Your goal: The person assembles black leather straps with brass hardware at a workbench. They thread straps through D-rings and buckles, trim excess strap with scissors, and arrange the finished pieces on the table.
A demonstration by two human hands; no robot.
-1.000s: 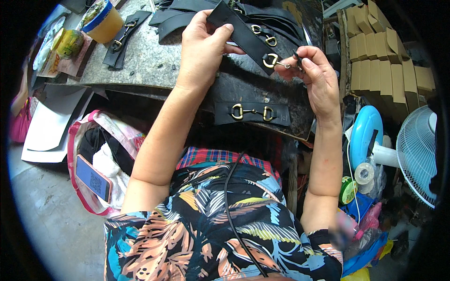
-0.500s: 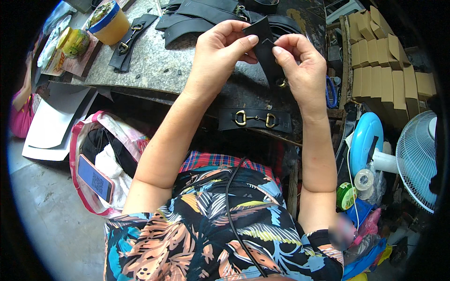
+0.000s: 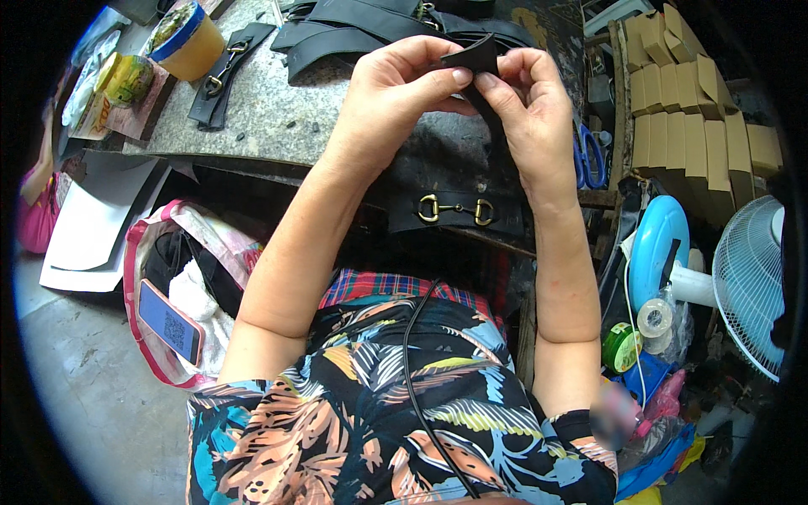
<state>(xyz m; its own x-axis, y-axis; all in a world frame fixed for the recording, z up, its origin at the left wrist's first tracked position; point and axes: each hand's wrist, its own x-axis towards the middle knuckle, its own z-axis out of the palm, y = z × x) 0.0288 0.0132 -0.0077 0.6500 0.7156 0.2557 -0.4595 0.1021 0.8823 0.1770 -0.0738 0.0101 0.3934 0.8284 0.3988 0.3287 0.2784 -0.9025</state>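
Both the left hand (image 3: 387, 101) and right hand (image 3: 536, 126) pinch a black strap (image 3: 475, 59) between thumb and fingers, just past twelve o'clock as I watch remotely, probably to hold its end curled, with a gold-buckled strap (image 3: 457, 215) lying at six o'clock from it.

Both arms (image 3: 296, 223) reach forward, left hand (image 3: 394, 94) and right hand (image 3: 535, 111) close together, each pinching with bent fingers (image 3: 419, 51).

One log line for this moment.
left hand: pinching black strap | right hand: pinching same strap | nearer body: gold-fitted strap, lying flat | beyond hands: black strap pile
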